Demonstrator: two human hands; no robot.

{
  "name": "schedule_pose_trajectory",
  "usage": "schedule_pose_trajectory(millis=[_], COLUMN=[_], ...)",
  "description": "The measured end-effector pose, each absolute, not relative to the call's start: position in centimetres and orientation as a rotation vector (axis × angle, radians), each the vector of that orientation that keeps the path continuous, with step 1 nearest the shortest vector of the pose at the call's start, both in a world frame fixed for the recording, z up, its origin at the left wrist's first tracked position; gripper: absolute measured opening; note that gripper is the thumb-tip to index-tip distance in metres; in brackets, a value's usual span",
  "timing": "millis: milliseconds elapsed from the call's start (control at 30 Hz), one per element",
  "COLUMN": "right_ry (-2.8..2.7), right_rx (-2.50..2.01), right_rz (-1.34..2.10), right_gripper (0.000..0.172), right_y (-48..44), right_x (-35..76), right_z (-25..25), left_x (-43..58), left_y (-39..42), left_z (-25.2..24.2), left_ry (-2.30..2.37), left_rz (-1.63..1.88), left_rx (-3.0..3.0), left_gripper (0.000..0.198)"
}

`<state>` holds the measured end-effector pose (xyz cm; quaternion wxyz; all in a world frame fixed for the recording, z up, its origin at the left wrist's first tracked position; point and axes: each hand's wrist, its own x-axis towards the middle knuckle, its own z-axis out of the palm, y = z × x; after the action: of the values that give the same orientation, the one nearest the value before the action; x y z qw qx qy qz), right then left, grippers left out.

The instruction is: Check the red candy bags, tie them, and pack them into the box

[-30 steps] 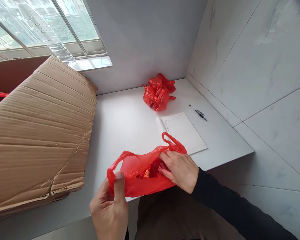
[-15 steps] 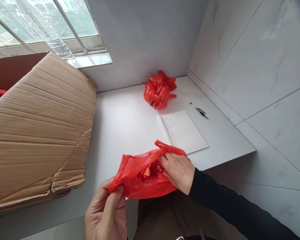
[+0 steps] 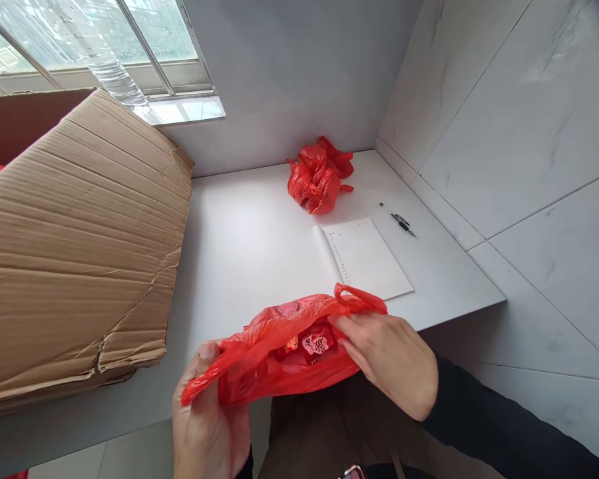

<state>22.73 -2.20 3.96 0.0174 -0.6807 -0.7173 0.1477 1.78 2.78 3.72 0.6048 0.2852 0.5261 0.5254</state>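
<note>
A red plastic bag (image 3: 284, 372) hangs stretched between both hands at the table's front edge, its mouth parted. Inside it lie small red wrapped packets (image 3: 315, 343) with pink and gold printing. My left hand (image 3: 207, 412) grips the bag's left end, the thumb pressing the plastic against the fingers. At the right end, my right hand (image 3: 387, 356) has its fingers closed at the bag's rim, the fingertips partly hidden by the plastic.
A large cardboard box (image 3: 80, 253) stands at the left with red plastic inside. On the white table (image 3: 249, 233) are a bundle of tied red bags (image 3: 317, 178), an open notebook (image 3: 372, 259) and a black pen (image 3: 399, 221). A tiled wall (image 3: 529, 166) rises at the right.
My right hand has moved right and the bag is stretched wider and flatter. More of the printed packets shows inside. My left hand has shifted slightly left on the plastic.
</note>
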Motion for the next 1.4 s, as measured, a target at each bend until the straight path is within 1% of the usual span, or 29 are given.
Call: schedule_pose_trajectory(millis=[67, 133, 200, 233, 367, 467, 600, 700, 833, 967, 1033, 1167, 1267, 1400], right_ry=[-2.204, -2.288, -2.404, -2.452, -2.548, -2.565, -2.509, -2.471, -2.379, -2.332, -2.283, -2.242, -2.283, -2.197], right_rx=[-2.124, -1.949, -1.759, -1.748, -2.014, -2.000, -2.054, -2.047, -2.115, -2.152, -2.146, -2.088, -2.064, -2.033], right_rz=[0.415, 0.404, 0.455, 0.485, 0.540, 0.519, 0.440, 0.479, 0.515, 0.437, 0.401, 0.316, 0.381, 0.433], right_gripper=[0.026, 0.027, 0.030, 0.030, 0.027, 0.022, 0.014, 0.020, 0.025, 0.019, 0.014, 0.019, 0.026, 0.018], right_y=[-2.5, -2.3, -1.7, -1.3, 0.6, 0.9, 0.4, 0.5, 2.0, 2.9, 3.0, 3.1, 3.3, 3.2], right_x=[22.2, 21.4, 20.8, 20.7, 20.9, 21.4, 21.9, 22.0, 21.9, 21.8, 22.0, 22.2, 22.2, 22.2], right_z=[4.7, 5.1, 4.8, 4.4, 2.4, 1.8, 2.6, 3.0, 2.2, 1.3, 1.2, 1.3, 1.2, 0.8], left_x=[1.8, 1.8, 1.8, 1.9, 1.9, 2.0, 2.5, 2.9, 2.7, 2.4, 2.3, 2.1, 2.1, 2.1], left_y=[2.6, 2.4, 2.3, 2.2, 2.2, 2.3, 2.2, 2.1, 2.1, 2.1, 2.1, 2.2, 2.2, 2.1], left_z=[3.9, 4.1, 4.2, 4.2, 3.9, 3.7, 4.0, 4.1, 3.7, 3.6, 3.6, 3.5, 3.3, 3.2], left_ry=[1.213, 1.221, 1.249, 1.269, 1.279, 1.255, 1.239, 1.234, 1.229, 1.209, 1.213, 1.222, 1.196, 1.254], left_rz=[1.209, 1.192, 1.164, 1.144, 1.139, 1.250, 1.373, 1.401, 1.432, 1.408, 1.403, 1.403, 1.363, 1.383], left_rx=[0.684, 0.750, 0.843, 0.882, 0.852, 0.753, 0.730, 0.704, 0.658, 0.696, 0.697, 0.684, 0.691, 0.633], left_gripper=[0.033, 0.034, 0.040, 0.040, 0.027, 0.026, 0.020, 0.022, 0.025, 0.031, 0.029, 0.021, 0.021, 0.030])
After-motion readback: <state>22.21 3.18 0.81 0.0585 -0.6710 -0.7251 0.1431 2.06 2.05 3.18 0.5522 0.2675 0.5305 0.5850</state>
